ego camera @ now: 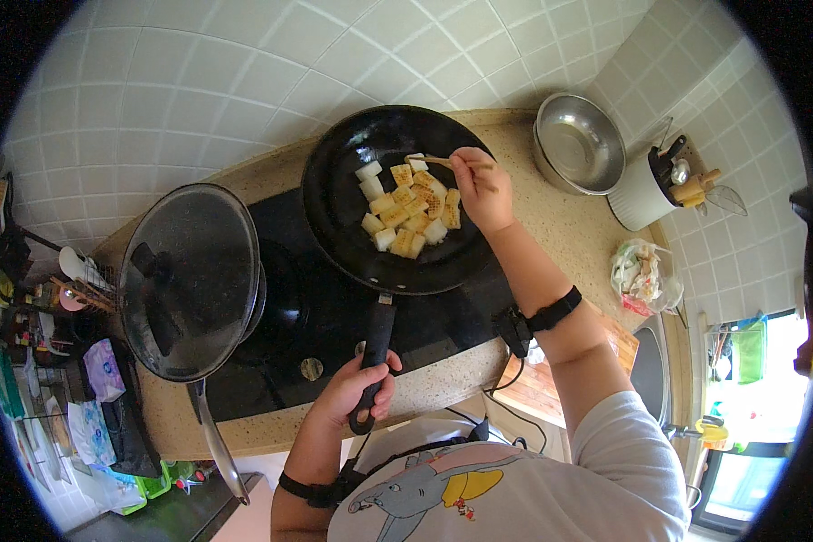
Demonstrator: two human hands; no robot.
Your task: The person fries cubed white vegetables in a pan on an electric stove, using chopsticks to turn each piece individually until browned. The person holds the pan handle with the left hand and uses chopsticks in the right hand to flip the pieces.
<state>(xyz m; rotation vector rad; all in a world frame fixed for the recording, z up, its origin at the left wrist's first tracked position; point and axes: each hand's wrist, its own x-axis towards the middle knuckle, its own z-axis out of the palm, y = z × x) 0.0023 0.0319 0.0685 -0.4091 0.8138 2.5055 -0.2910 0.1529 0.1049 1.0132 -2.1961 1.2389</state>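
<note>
A black frying pan (pixel 339 230) rests on the right side of the black glass cooktop (pixel 413 339). Golden-browned and white tofu-like cubes (pixel 406 210) lie grouped in its middle. My left hand (pixel 362 389) is wrapped around the pan's black handle (pixel 381 332). Over the pan's right side, my right hand (pixel 484 190) holds wooden chopsticks (pixel 437 161). Their tips reach a white cube (pixel 417 162) at the back of the group; whether they pinch it or only touch it I cannot tell.
Left of the pan stands a second pan with a glass lid (pixel 196 284) and a metal handle (pixel 220 440). Stainless steel bowls (pixel 579 142), a white utensil holder (pixel 640 193) and a plastic bag (pixel 640 271) occupy the right counter. A wooden cutting board (pixel 535 389) lies beneath my right arm.
</note>
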